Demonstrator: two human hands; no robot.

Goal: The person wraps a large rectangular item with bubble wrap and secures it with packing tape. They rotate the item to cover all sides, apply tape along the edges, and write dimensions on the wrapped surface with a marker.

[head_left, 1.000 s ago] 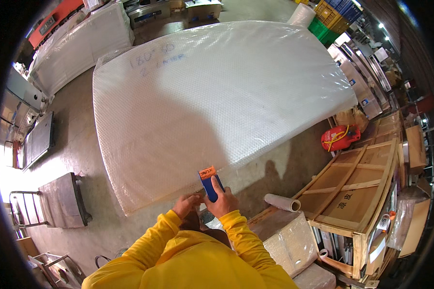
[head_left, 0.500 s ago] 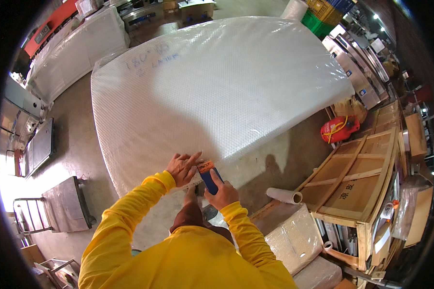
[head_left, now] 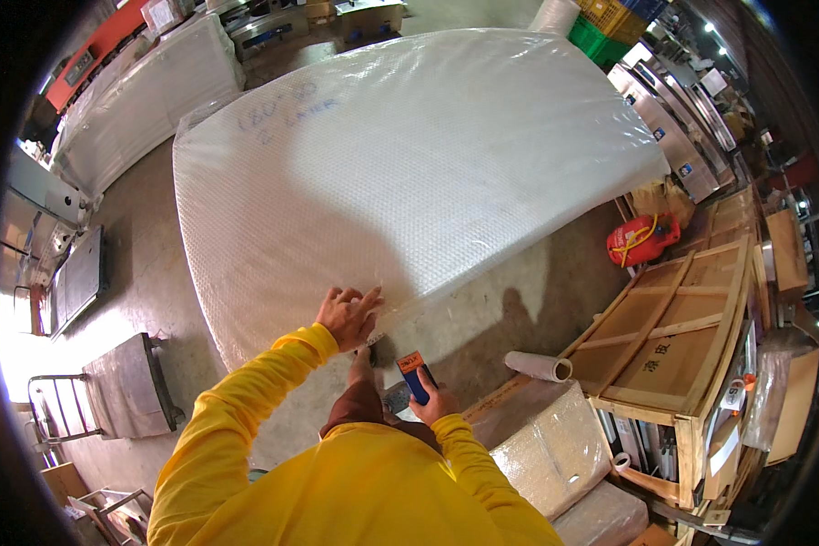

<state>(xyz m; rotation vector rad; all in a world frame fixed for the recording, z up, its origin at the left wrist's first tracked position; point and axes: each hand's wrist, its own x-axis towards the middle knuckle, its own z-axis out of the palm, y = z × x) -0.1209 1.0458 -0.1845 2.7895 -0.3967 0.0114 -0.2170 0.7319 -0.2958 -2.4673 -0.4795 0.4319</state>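
Observation:
A wide, flat-topped load wrapped in bubble wrap (head_left: pixel 446 173) stands in front of me, with blue handwriting on its far left part. My left hand (head_left: pixel 348 318) rests at its near edge, fingers outstretched on the plastic and nothing visible in them. In my right hand (head_left: pixel 439 406) is a small blue-and-orange box-shaped thing (head_left: pixel 416 377), its orange end pointing away from me. It is held apart from the wrap, low and to the right of my left hand. I cannot make out its exact kind.
Wooden crates (head_left: pixel 655 341) and plastic-wrapped boxes (head_left: pixel 555 441) stand at the right, with a white roll (head_left: pixel 539 366) beside them. A red gas cylinder (head_left: pixel 642 240) sits behind. Flat trolleys (head_left: pixel 127 387) are at the left. Crates (head_left: pixel 596 44) are stacked at the far right.
My right hand has drawn the blue-and-orange thing away from the wrap's edge, back toward my body and slightly right. My left hand has stayed at the edge.

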